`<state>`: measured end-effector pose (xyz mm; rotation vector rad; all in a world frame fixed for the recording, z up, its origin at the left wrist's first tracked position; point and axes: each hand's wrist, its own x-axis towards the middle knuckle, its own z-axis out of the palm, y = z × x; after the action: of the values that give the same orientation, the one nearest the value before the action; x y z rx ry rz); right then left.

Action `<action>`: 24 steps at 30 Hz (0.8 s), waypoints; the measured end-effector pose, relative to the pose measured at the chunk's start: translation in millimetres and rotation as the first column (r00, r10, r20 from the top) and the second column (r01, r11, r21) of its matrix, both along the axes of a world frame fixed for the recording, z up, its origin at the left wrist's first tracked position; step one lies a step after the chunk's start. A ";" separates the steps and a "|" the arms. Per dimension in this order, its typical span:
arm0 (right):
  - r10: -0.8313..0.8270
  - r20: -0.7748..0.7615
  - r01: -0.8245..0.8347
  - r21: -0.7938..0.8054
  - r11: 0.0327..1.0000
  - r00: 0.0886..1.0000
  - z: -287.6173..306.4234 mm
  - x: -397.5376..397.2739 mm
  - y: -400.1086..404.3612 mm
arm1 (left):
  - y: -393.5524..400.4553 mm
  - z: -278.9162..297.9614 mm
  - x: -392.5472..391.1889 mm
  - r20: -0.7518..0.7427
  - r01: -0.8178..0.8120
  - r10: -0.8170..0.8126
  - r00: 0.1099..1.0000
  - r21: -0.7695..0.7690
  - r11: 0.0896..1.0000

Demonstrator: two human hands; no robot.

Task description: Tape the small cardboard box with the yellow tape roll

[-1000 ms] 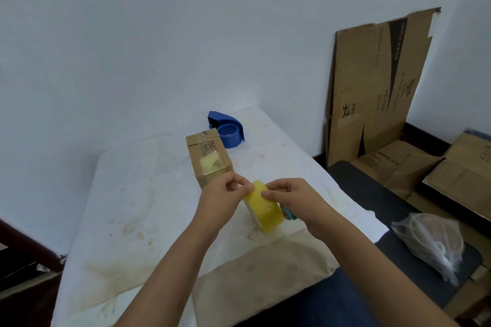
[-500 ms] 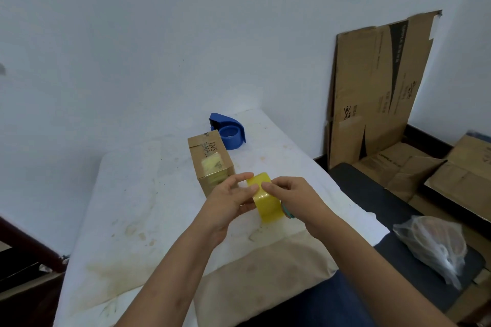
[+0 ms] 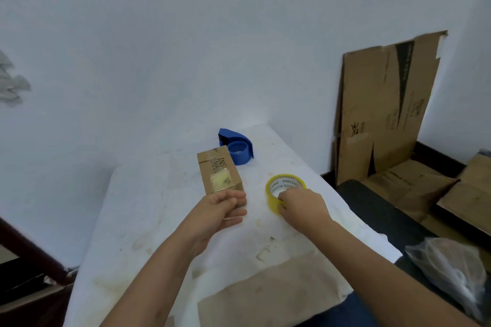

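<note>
A small brown cardboard box (image 3: 219, 171) lies on the white-covered table (image 3: 148, 210), with a patch of yellowish tape on its top. My left hand (image 3: 221, 211) wraps its fingers around the box's near end. To the right, the yellow tape roll (image 3: 284, 186) lies flat on the table, core printing facing up. My right hand (image 3: 303, 204) rests on the roll's near rim, with fingers curled over its edge.
A blue tape dispenser (image 3: 236, 146) sits just behind the box. A brown paper sheet (image 3: 265, 297) covers the table's near edge. Flattened cardboard (image 3: 382, 114) leans on the wall at right, more boxes lie below it, and a plastic bag (image 3: 451, 271) rests on a dark seat.
Both hands held the roll upright in the air before. Now the roll lies flat on the table to the right under my right hand, and my left hand has moved onto the box.
</note>
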<state>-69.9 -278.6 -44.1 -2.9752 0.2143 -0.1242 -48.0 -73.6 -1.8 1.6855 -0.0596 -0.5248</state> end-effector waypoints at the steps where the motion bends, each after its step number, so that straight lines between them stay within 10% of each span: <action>1: 0.004 -0.011 -0.004 -0.002 1.000 1.000 -3.1 1.5 0.4 | 2.1 1.2 0.9 0.002 -0.008 0.008 1.000 0.005 1.000; 6: -0.088 0.065 0.061 0.348 0.936 0.994 0.7 5.0 -0.6 | 11.3 1.9 4.1 -0.013 -0.031 0.031 0.999 0.029 0.999; 11: -0.315 -0.233 0.341 0.871 0.354 0.920 29.9 30.9 -15.1 | 12.6 3.1 3.4 -0.028 -0.021 0.022 0.999 0.041 0.999; 24: -0.172 -0.083 0.186 0.621 0.762 0.982 13.5 53.3 -6.1 | 39.9 19.8 -0.9 0.051 -0.040 0.035 0.998 0.111 0.993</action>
<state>-16.6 -284.7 -30.6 -2.2788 0.4463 -0.0306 -48.9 -33.6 18.0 1.8059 -0.0350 -0.4655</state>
